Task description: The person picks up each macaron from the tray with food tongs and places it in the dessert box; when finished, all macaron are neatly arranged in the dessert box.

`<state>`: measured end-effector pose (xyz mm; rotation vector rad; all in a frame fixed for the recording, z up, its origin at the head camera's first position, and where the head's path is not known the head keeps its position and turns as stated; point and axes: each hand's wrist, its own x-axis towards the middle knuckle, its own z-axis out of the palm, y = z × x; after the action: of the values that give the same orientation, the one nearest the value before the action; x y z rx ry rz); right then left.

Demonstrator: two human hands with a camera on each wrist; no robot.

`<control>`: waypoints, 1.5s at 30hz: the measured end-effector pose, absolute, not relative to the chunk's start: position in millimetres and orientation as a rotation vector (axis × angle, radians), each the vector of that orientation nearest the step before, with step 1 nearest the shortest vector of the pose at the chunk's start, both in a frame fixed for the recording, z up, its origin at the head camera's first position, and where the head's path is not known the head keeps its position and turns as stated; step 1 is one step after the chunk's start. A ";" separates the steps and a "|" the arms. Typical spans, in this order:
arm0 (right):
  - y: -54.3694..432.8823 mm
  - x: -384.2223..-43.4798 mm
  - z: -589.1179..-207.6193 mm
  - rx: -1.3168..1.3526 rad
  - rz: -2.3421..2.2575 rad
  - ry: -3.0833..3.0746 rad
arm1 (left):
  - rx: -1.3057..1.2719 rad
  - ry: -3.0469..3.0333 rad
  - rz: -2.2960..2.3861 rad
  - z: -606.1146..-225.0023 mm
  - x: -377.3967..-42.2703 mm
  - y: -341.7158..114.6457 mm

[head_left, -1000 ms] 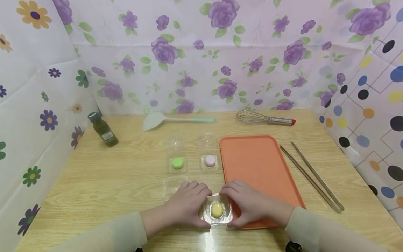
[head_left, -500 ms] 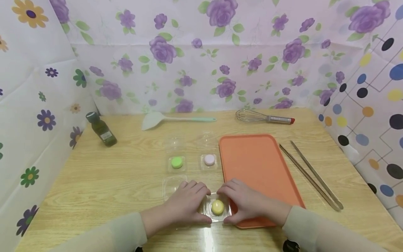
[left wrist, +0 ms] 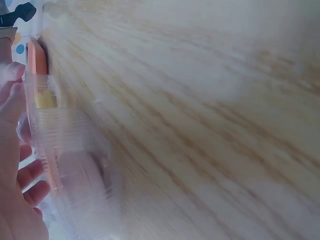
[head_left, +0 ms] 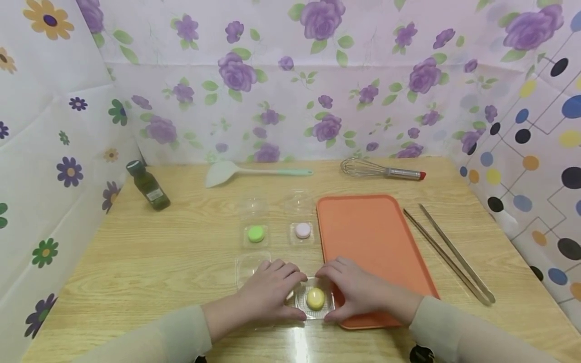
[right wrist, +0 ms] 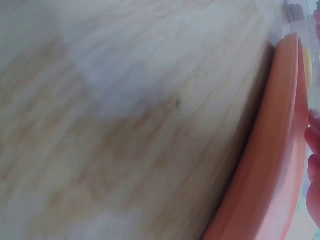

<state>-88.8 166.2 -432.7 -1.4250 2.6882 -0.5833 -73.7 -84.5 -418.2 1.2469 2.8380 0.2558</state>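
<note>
A small clear plastic box [head_left: 313, 314] with a yellow macaron [head_left: 315, 299] in it lies between my hands. My left hand [head_left: 271, 292] grips its left side, thumb at the near corner and forefinger at the far one. On the opposite side my right hand [head_left: 356, 291] holds it likewise, over the tray's edge. The left wrist view shows another clear box under my left hand, with a dull pinkish macaron [left wrist: 82, 177]; from the head its lid [head_left: 249, 264] shows, the rest mostly hidden. Farther back, a green macaron [head_left: 255, 233] and a pale pink macaron [head_left: 302, 230] sit in opened clear boxes.
An orange tray [head_left: 367, 232] lies to the right, with long metal tongs [head_left: 454, 257] beside it. Along the back are a pale green spatula [head_left: 222, 174] and a whisk [head_left: 386, 170]. A dark bottle [head_left: 150, 187] is at the left. Patterned cloths surround the wooden table.
The box with the yellow macaron has shifted slightly right and away from me, both hands staying on it. The other things keep their places.
</note>
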 end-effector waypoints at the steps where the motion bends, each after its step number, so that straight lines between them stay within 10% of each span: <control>1: 166.4 -89.4 -431.2 -1.400 -0.611 2.679 | 1.232 2.839 0.259 -416.3 -74.3 -86.7; 45: 63.9 -142.1 -412.0 -1.115 -0.697 2.380 | 0.949 2.844 0.394 -420.0 -106.5 -204.9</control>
<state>-142.1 63.9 -412.0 -1.1146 2.3804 -0.6966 -106.5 -204.9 -420.0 0.9490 2.8440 0.3942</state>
